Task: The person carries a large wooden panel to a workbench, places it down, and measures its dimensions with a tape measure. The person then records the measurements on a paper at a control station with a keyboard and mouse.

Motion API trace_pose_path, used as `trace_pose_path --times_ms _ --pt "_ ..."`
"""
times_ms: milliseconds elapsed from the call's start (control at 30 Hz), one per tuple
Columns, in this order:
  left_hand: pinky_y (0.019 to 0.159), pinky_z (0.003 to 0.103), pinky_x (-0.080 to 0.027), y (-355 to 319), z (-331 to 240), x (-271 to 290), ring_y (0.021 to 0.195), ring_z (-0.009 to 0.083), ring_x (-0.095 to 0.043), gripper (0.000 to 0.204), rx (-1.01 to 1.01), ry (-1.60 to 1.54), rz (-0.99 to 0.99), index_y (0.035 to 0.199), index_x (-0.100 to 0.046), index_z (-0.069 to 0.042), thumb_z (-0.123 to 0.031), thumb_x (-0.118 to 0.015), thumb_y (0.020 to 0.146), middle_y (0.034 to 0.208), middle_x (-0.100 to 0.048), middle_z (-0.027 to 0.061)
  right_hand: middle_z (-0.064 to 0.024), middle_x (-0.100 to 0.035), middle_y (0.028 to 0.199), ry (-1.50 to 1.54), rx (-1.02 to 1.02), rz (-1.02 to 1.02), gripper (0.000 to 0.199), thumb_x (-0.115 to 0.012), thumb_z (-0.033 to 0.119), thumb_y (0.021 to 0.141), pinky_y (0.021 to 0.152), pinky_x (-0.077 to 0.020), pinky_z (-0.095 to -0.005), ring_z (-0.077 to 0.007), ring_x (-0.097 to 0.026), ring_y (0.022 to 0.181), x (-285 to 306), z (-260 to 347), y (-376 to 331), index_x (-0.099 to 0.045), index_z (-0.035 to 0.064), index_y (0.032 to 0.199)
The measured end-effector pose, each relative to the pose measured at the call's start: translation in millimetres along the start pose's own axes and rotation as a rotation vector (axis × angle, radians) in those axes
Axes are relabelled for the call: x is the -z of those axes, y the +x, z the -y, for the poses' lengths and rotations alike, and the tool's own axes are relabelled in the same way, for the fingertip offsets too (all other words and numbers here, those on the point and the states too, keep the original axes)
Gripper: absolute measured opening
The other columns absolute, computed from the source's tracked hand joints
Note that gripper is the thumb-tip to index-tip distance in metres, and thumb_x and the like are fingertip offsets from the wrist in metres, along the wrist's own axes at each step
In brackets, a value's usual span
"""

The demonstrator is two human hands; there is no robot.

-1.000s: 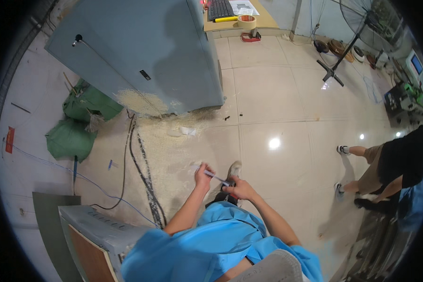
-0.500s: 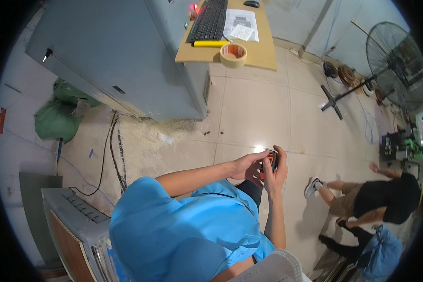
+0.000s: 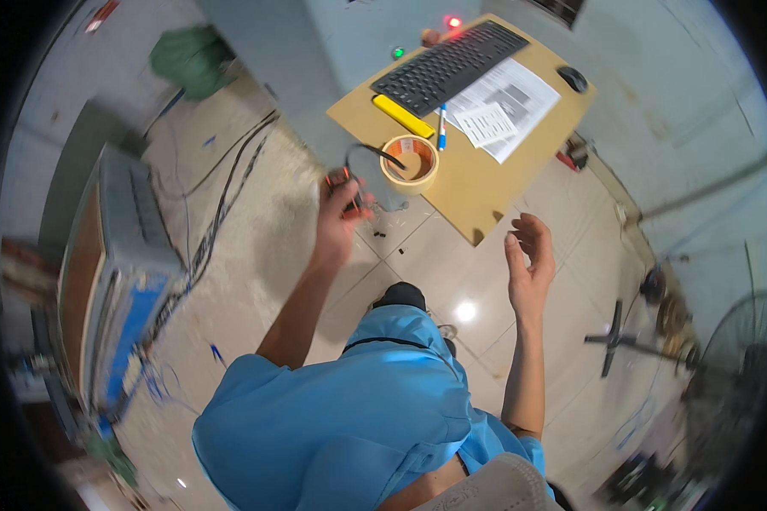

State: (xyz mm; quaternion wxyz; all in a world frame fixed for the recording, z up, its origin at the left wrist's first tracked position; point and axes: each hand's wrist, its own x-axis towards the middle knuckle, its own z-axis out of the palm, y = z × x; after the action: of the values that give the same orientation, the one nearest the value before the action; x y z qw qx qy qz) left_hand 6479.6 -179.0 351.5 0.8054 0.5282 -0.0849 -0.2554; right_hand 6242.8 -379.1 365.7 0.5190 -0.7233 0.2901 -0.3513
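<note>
My left hand (image 3: pixel 341 213) is closed round a small black-and-orange tape measure (image 3: pixel 339 180), as it looks, partly hidden by my fingers and blurred. From it a black strap (image 3: pixel 362 148) loops up and across the opening of a tape roll (image 3: pixel 392 177). That beige roll lies on the near left edge of a tan board table (image 3: pixel 520 189). My right hand (image 3: pixel 531 249), fingers loosely bent and thumb apart, holds nothing just off the table's near corner.
On the table lie a black keyboard (image 3: pixel 452 68), yellow cutter-like tool (image 3: pixel 403 116), blue-and-white pen (image 3: pixel 442 128), papers (image 3: pixel 533 98) and black mouse (image 3: pixel 573 79). A grey cabinet (image 3: pixel 273 51) adjoins its left. Black cables (image 3: pixel 222 200) cross the floor; a fan stand (image 3: pixel 614 339) is at right.
My hands have parted: the left has kept the tape measure and moved left and up beside the tape roll, the right has let go. The view has turned and the table is closer.
</note>
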Motion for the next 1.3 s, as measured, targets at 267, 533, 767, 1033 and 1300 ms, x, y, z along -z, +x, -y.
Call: trace_pose_path --times_ms 267,533,767,1033,1300 --pt "0.093 0.033 -0.055 102 -23 -46 0.106 0.0207 -0.067 0.074 -0.391 0.983 -0.371 0.14 -0.042 -0.001 -0.018 -0.085 0.082 0.122 -0.063 0.0145 -0.018 -0.069 0.109 -0.256 0.472 0.533 0.034 -0.072 0.014 0.092 0.084 -0.0561 -0.042 -0.0359 -0.069 0.098 -22 -7 142 -0.064 0.0029 0.123" --pt "0.106 0.037 -0.049 122 2 -57 0.12 0.0231 -0.061 0.06 -0.364 0.66 -0.423 0.139 -0.047 0.0 -0.023 -0.078 0.093 0.131 -0.058 0.014 -0.0132 -0.065 0.096 -0.423 0.752 0.634 0.035 -0.072 0.008 0.087 0.074 -0.0572 -0.0387 -0.0305 -0.068 0.084 -40 -14 216 -0.066 0.0039 0.121" --pt "0.121 0.043 -0.035 59 40 -78 0.144 0.0275 -0.043 0.055 -0.484 0.045 -0.679 0.145 -0.046 0.0 -0.041 -0.046 0.11 0.148 -0.048 0.0162 -0.0061 -0.061 0.093 -0.777 1.138 0.882 0.022 -0.068 0.012 0.081 0.068 -0.0585 -0.0373 -0.024 -0.069 0.085 -101 -36 261 -0.065 0.0065 0.102" --pt "0.111 0.039 -0.042 41 68 -161 0.129 0.0243 -0.054 0.048 -0.486 0.276 -0.93 0.137 -0.054 0.0 -0.04 -0.042 0.112 0.14 -0.057 0.0154 -0.0004 -0.061 0.089 -0.286 1.671 1.168 0.013 -0.069 0.016 0.082 0.063 -0.0544 -0.0318 -0.0179 -0.068 0.084 -92 -29 329 -0.065 0.0133 0.094" --pt "0.108 0.034 -0.04 51 64 -212 0.117 0.0205 -0.056 0.038 -0.613 0.465 -1.325 0.131 -0.056 0.0 -0.031 -0.053 0.11 0.125 -0.06 0.0105 -0.004 -0.064 0.084 0.394 1.037 1.096 0.018 -0.073 0.01 0.082 0.06 -0.0556 -0.0349 -0.0212 -0.069 0.072 -28 -46 349 -0.061 0.0093 0.097"
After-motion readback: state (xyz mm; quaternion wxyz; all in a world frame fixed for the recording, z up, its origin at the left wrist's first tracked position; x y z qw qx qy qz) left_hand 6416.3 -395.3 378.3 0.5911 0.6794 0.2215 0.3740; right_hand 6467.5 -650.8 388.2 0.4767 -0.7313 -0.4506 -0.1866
